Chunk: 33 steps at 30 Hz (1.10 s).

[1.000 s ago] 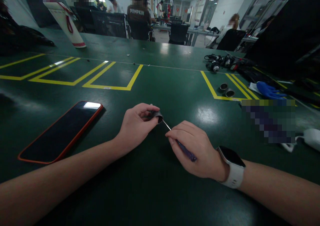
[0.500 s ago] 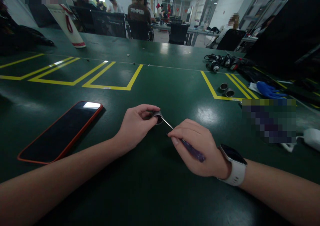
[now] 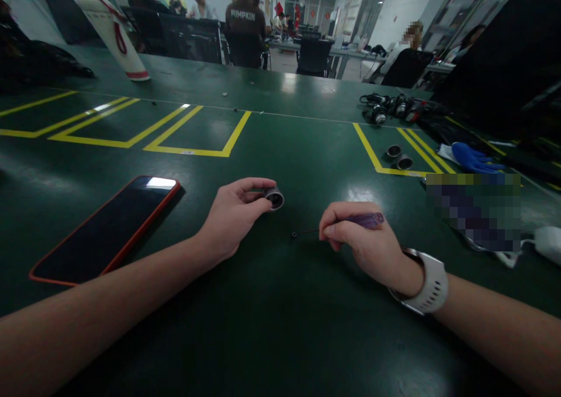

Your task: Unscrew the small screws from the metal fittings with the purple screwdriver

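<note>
My left hand [image 3: 236,213] is closed around a small dark metal ring-shaped part [image 3: 275,199], gripping it by its side with the round opening turned toward me. Between the fingers of my right hand [image 3: 359,233] is a screwdriver with a translucent purple handle [image 3: 366,220] and a thin shaft. The shaft points left, and its tip is at or very near a tiny dark round piece [image 3: 294,234] on the green table [image 3: 245,338]. Whether tip and piece touch, I cannot tell. The ring and the screwdriver are apart.
A phone in an orange case [image 3: 109,227] lies left of my left forearm. Two metal rings [image 3: 404,162] sit inside yellow tape at the right. Beyond are a blue glove [image 3: 473,157], black cabled devices [image 3: 379,115] and a white vase-like object [image 3: 118,40]. People sit farther back.
The screwdriver has come away from the ring and swung down to the tiny piece on the table. My right hand has shifted right and turned. The ring's opening now faces me more.
</note>
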Tool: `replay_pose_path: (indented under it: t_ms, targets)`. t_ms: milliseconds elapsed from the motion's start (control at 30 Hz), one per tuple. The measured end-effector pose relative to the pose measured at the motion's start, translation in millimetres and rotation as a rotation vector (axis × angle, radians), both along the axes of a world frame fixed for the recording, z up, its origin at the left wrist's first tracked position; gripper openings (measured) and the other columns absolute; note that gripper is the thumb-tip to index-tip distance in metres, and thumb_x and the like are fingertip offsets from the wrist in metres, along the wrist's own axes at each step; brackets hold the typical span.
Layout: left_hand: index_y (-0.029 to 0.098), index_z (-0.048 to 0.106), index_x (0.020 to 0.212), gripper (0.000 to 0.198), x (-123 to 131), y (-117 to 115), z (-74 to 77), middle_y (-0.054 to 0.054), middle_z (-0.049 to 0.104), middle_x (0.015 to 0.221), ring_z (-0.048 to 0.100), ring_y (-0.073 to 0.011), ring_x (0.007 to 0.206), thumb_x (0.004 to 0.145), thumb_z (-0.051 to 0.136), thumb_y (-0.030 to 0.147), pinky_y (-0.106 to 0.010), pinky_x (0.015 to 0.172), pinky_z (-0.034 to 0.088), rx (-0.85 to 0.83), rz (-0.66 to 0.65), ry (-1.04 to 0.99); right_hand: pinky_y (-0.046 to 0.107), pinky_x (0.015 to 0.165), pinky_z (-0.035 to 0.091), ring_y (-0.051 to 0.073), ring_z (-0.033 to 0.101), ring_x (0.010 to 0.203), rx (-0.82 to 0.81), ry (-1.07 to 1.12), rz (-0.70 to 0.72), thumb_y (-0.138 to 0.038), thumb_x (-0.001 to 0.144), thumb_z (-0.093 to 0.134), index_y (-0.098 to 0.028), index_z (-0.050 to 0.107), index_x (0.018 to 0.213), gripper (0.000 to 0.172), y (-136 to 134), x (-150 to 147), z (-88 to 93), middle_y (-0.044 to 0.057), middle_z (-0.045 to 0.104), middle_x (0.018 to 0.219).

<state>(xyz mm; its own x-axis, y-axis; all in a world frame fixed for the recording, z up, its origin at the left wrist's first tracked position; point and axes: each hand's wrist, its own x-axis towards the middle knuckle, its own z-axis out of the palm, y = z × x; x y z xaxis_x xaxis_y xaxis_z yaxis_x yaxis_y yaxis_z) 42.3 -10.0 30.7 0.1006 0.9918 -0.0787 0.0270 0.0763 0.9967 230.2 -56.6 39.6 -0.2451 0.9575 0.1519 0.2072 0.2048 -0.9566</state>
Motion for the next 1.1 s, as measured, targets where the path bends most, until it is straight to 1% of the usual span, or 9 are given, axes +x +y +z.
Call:
replay_pose_path:
  t_ms: [200, 333, 400, 533, 600, 667, 767, 867, 1100]
  targets:
    - [0.017, 0.066, 0.095, 0.032, -3, 0, -2.2, -0.003, 0.072, 0.09, 0.066, -0.017, 0.088, 0.063, 0.068, 0.012, -0.033, 0.085, 0.052, 0.0, -0.026, 0.004, 0.019, 0.041, 0.032, 0.008, 0.043, 0.044, 0.01, -0.101, 0.061, -0.011, 0.067, 0.046, -0.016, 0.056, 0.053, 0.018, 0, 0, 9.3, -0.004, 0.048, 0.047]
    - [0.017, 0.066, 0.094, 0.032, -3, 0, -2.1, -0.003, 0.072, 0.089, 0.066, -0.0168, 0.087, 0.063, 0.067, 0.01, -0.033, 0.085, 0.052, -0.015, -0.032, -0.02, 0.019, 0.036, 0.026, 0.007, 0.037, 0.039, -0.092, -0.137, 0.109, -0.011, 0.065, 0.046, -0.016, 0.055, 0.049, 0.019, 1, -1, 15.9, -0.005, 0.042, 0.041]
    - [0.017, 0.067, 0.094, 0.032, -3, 0, -2.0, -0.003, 0.072, 0.091, 0.066, -0.017, 0.088, 0.063, 0.068, 0.01, -0.033, 0.086, 0.052, -0.011, -0.039, -0.032, 0.02, 0.037, 0.028, 0.008, 0.039, 0.039, -0.118, -0.074, 0.095, -0.011, 0.064, 0.046, -0.016, 0.056, 0.05, 0.018, 2, -1, 12.2, -0.004, 0.044, 0.041]
    - [0.017, 0.067, 0.096, 0.035, -3, 0, -2.8, -0.004, 0.072, 0.095, 0.066, -0.0172, 0.091, 0.062, 0.07, 0.011, -0.034, 0.089, 0.051, -0.005, -0.048, -0.046, 0.021, 0.043, 0.036, 0.01, 0.048, 0.046, -0.089, 0.152, 0.092, -0.01, 0.068, 0.048, -0.015, 0.061, 0.058, 0.017, 4, 1, -5.0, -0.002, 0.053, 0.051]
    - [0.017, 0.067, 0.096, 0.035, -4, 0, -3.7, -0.003, 0.071, 0.096, 0.065, -0.0169, 0.093, 0.062, 0.07, 0.011, -0.034, 0.089, 0.05, -0.006, -0.053, -0.053, 0.022, 0.045, 0.039, 0.01, 0.05, 0.049, -0.036, 0.228, 0.085, -0.011, 0.072, 0.049, -0.015, 0.063, 0.064, 0.017, 3, 1, -10.8, -0.002, 0.056, 0.056]
    - [0.017, 0.067, 0.096, 0.034, -3, 0, -4.7, -0.003, 0.071, 0.098, 0.065, -0.0163, 0.093, 0.063, 0.07, 0.011, -0.032, 0.089, 0.051, -0.002, -0.064, -0.06, 0.023, 0.05, 0.042, 0.011, 0.053, 0.054, 0.044, 0.217, 0.044, -0.012, 0.076, 0.05, -0.016, 0.063, 0.069, 0.015, 2, 0, -11.5, -0.001, 0.057, 0.06]
    - [0.017, 0.067, 0.097, 0.034, -1, -2, -5.4, -0.004, 0.071, 0.099, 0.066, -0.0159, 0.091, 0.064, 0.069, 0.012, -0.032, 0.088, 0.051, 0.002, -0.061, -0.056, 0.024, 0.059, 0.045, 0.012, 0.057, 0.063, 0.173, 0.016, 0.005, -0.014, 0.081, 0.052, -0.016, 0.064, 0.076, 0.012, -2, -4, -6.3, -0.001, 0.06, 0.066]
    - [0.016, 0.066, 0.097, 0.034, 2, -5, -4.5, -0.004, 0.071, 0.099, 0.066, -0.016, 0.09, 0.064, 0.068, 0.012, -0.032, 0.088, 0.051, 0.017, -0.057, -0.052, 0.027, 0.065, 0.047, 0.013, 0.058, 0.07, 0.3, -0.178, 0.041, -0.014, 0.084, 0.051, -0.016, 0.062, 0.082, 0.012, -5, -8, -2.7, 0.001, 0.062, 0.074]
    - [0.018, 0.066, 0.099, 0.032, -1, -6, -4.3, -0.004, 0.069, 0.106, 0.066, -0.0169, 0.095, 0.068, 0.064, 0.012, -0.032, 0.089, 0.052, 0.065, -0.101, 0.04, 0.032, 0.073, 0.047, 0.015, 0.057, 0.078, 0.466, -0.307, 0.152, -0.012, 0.087, 0.047, -0.016, 0.058, 0.092, 0.013, -7, -10, -9.8, 0.004, 0.062, 0.083]
